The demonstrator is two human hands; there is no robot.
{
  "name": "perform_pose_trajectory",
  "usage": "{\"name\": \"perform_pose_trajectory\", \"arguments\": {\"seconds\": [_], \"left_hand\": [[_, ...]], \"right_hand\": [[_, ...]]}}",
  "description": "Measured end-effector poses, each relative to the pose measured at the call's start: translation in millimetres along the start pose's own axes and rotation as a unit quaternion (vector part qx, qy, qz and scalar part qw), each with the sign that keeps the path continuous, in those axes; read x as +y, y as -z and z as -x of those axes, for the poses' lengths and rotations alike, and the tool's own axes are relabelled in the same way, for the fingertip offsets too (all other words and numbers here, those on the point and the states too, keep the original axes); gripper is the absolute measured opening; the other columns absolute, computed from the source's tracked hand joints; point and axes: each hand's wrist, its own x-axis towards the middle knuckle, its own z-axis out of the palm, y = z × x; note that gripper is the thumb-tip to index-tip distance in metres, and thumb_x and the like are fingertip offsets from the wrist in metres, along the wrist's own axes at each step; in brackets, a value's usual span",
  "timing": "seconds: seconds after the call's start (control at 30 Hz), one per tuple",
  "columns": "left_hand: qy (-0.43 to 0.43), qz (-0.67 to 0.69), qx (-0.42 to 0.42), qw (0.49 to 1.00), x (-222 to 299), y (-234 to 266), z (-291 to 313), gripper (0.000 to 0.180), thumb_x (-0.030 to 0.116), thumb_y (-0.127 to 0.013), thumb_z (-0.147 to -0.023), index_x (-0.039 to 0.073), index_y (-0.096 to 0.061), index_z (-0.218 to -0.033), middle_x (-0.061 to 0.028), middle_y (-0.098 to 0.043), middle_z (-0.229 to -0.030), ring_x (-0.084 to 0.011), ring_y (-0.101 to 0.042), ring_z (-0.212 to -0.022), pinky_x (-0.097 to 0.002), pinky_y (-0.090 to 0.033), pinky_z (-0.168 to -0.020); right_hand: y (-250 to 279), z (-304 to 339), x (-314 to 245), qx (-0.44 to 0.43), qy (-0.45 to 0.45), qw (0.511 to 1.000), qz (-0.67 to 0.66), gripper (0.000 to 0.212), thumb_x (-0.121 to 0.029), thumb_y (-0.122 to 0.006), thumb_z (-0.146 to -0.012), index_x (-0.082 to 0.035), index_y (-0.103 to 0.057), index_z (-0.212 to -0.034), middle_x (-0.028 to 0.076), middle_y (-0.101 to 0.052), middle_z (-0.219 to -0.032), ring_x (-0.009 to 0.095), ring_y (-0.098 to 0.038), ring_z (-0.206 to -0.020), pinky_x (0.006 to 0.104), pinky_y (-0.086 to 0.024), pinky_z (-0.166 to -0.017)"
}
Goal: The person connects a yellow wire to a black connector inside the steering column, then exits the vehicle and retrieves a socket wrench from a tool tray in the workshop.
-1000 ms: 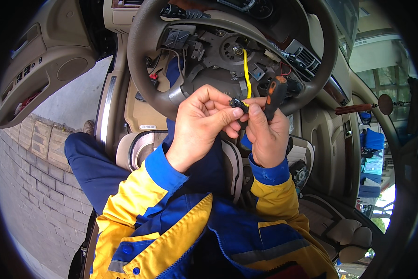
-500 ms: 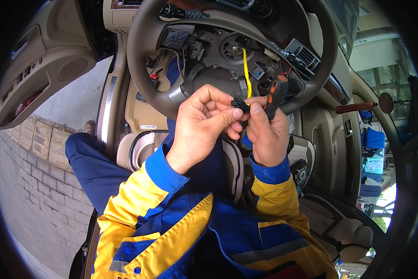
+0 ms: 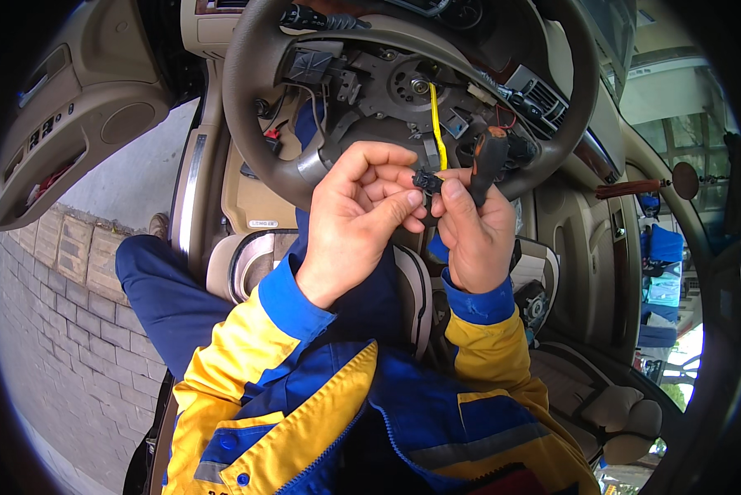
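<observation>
A small black connector (image 3: 426,181) on the end of a yellow cable (image 3: 436,132) hangs from the open hub of a steering wheel (image 3: 259,124). My left hand (image 3: 358,219) pinches the connector between thumb and fingers. My right hand (image 3: 469,231) touches the connector with its thumb and fingertips while gripping a screwdriver with a black and orange handle (image 3: 486,161) against the palm. Both hands meet just below the wheel's lower rim.
The wheel's centre cover is off, leaving wiring and metal brackets (image 3: 362,78) bare. An open car door (image 3: 65,140) stands at the left over brick paving (image 3: 49,330). A beige seat (image 3: 247,264) is under my legs, and a centre console (image 3: 585,247) is at the right.
Both hands stay closed on the connector below the wheel. The fingers have shifted slightly on it; nothing else has moved.
</observation>
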Motion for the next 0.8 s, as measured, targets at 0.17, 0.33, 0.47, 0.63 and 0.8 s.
{"name": "perform_pose_trajectory", "arguments": {"seconds": [0.17,0.33,0.47,0.63,0.8], "left_hand": [[-0.004,-0.050,-0.027,0.998,-0.6,5.5,-1.7,0.024,-0.009,-0.062,-0.097,-0.006,-0.061,-0.121,-0.0107,-0.070,-0.098,-0.0131,-0.071,-0.085,-0.0250,-0.061,-0.072],[0.010,-0.034,-0.020,0.999,-3.8,9.4,-2.7,0.022,-0.009,-0.063,-0.097,-0.006,-0.061,-0.119,-0.0109,-0.070,-0.097,-0.0134,-0.071,-0.082,-0.0254,-0.061,-0.071],[0.017,-0.008,-0.011,1.000,-5.4,8.6,-3.2,0.021,-0.008,-0.065,-0.097,-0.007,-0.061,-0.118,-0.0112,-0.070,-0.096,-0.0136,-0.070,-0.080,-0.0254,-0.062,-0.069],[0.037,-0.008,-0.005,0.999,-4.1,8.2,-2.6,0.021,-0.007,-0.067,-0.096,-0.006,-0.061,-0.116,-0.0113,-0.071,-0.094,-0.0135,-0.071,-0.076,-0.0244,-0.061,-0.065],[0.047,-0.006,-0.007,0.999,-3.7,7.8,-2.0,0.020,-0.007,-0.067,-0.096,-0.006,-0.061,-0.115,-0.0115,-0.072,-0.093,-0.0133,-0.071,-0.074,-0.0233,-0.060,-0.063]], "right_hand": [[-1.7,-0.7,1.0,-0.012,0.003,1.000,0.011,0.019,-0.014,-0.061,-0.104,0.002,-0.065,-0.114,0.003,-0.062,-0.083,-0.001,-0.038,-0.051,0.0177,-0.025,-0.046],[-2.4,1.1,-1.4,-0.017,-0.001,1.000,-0.013,0.022,-0.008,-0.062,-0.101,0.003,-0.065,-0.120,0.003,-0.065,-0.086,-0.001,-0.038,-0.052,0.0174,-0.025,-0.046],[-3.6,2.1,-2.2,-0.019,0.020,1.000,-0.007,0.028,-0.003,-0.062,-0.097,0.003,-0.064,-0.125,0.003,-0.067,-0.089,-0.002,-0.037,-0.052,0.0176,-0.024,-0.046],[-0.8,2.3,-3.8,-0.029,0.014,0.999,-0.021,0.027,-0.005,-0.067,-0.098,0.005,-0.065,-0.123,0.005,-0.069,-0.102,0.008,-0.065,-0.090,0.0226,-0.052,-0.084],[0.8,2.2,-2.7,-0.022,0.019,1.000,-0.005,0.024,-0.007,-0.066,-0.100,0.005,-0.066,-0.121,0.005,-0.070,-0.101,0.007,-0.064,-0.089,0.0219,-0.052,-0.083]]}}
